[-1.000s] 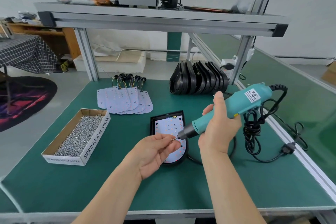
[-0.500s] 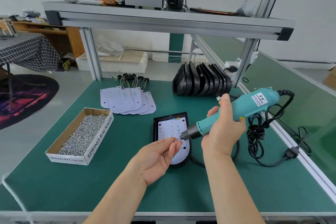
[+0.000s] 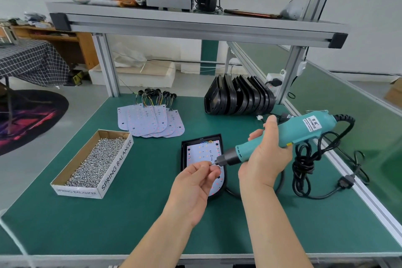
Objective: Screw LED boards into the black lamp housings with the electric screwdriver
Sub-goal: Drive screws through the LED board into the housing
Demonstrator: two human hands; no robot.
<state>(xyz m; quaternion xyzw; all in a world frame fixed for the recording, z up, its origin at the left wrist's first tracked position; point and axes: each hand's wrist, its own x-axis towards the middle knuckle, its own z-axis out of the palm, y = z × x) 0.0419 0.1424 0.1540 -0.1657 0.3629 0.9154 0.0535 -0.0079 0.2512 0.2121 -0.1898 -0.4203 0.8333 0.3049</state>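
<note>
Both hands work above the black lamp housing [image 3: 203, 165] on the green table [image 3: 130, 213]. Right hand [image 3: 264, 154] grips the electric screwdriver [image 3: 280, 137]; left hand [image 3: 193, 187] pinches what seems a small screw [image 3: 212, 164] at its tip. An LED board [image 3: 201, 154] lies inside the housing.

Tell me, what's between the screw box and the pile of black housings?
Loose LED boards, fanned out on the green mat, lie between them; the head view shows it.
</note>
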